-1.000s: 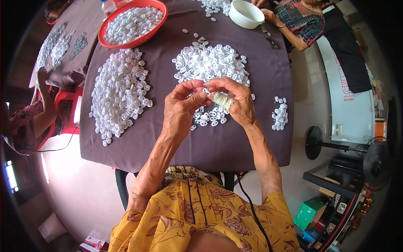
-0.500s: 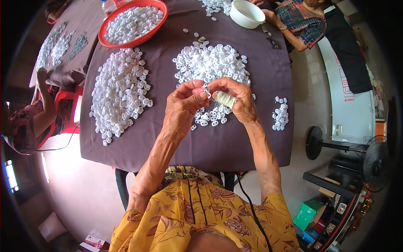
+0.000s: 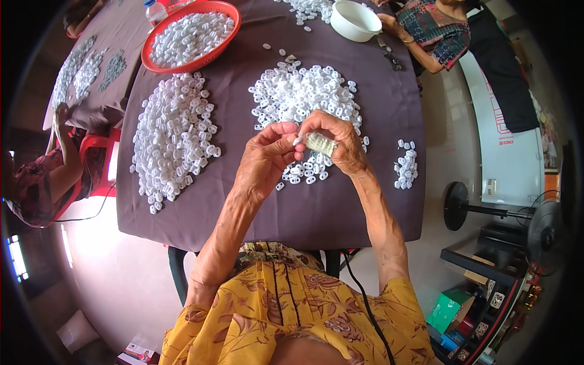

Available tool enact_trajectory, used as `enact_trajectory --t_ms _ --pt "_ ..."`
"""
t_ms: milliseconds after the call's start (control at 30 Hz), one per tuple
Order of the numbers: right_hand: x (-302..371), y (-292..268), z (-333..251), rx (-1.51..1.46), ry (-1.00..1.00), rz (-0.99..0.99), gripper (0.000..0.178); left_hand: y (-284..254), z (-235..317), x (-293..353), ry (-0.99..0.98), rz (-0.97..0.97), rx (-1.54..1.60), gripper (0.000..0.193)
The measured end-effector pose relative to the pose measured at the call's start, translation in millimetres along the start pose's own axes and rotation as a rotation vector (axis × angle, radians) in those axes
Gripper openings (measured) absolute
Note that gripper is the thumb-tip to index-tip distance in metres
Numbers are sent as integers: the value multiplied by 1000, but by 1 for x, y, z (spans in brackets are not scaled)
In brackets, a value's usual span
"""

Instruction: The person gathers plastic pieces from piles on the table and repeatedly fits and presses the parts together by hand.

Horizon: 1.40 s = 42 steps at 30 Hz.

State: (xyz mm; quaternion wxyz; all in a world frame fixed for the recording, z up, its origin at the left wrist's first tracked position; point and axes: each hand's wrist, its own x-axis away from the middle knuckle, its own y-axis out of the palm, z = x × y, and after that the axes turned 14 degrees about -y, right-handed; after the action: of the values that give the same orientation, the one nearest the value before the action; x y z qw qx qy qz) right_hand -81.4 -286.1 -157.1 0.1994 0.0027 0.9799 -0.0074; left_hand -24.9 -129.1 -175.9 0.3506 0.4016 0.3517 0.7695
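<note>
Both my hands meet above the table, just on the near side of a heap of small white plastic pieces [image 3: 304, 91], oval with two holes. My left hand [image 3: 267, 155] pinches one small white plastic piece [image 3: 298, 140] between thumb and fingertips. Against the same piece press the fingertips of my right hand [image 3: 340, 143], closed as well. A cream ribbed cloth cover [image 3: 321, 144] wraps one digit of the right hand. My fingers hide most of the held piece. More loose pieces lie under my hands.
A larger heap of white pieces [image 3: 173, 137] lies to the left, a small pile [image 3: 406, 165] to the right. Beyond stand a red basket [image 3: 228, 45] full of pieces and a white bowl [image 3: 365, 36]. Other people sit at left and far right. A barbell [image 3: 496, 212] lies beyond the right edge.
My fingertips have drawn closer together around the white piece. It showed a round opening before and is now mostly covered. The right hand has shifted slightly left.
</note>
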Motion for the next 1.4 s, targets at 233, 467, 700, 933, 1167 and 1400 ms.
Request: enact_trajectory --t_ms 233,467,700,933,1167,1400 --pt "-2 -3 5 246 29 33 10 11 -3 4 178 169 -257 19" --pt "1 -1 23 543 -18 9 10 -3 5 1 276 242 -328 10" --pt "35 -9 85 1008 -215 -315 14 -2 7 2 251 243 -300 12" --pt "35 -1 85 1079 -317 -357 9 -4 5 0 261 276 -313 12" --pt "17 -16 40 281 209 154 12 -1 8 6 266 273 -322 12" --pt "-3 5 -15 -5 221 221 21 11 4 11 260 230 -303 10"
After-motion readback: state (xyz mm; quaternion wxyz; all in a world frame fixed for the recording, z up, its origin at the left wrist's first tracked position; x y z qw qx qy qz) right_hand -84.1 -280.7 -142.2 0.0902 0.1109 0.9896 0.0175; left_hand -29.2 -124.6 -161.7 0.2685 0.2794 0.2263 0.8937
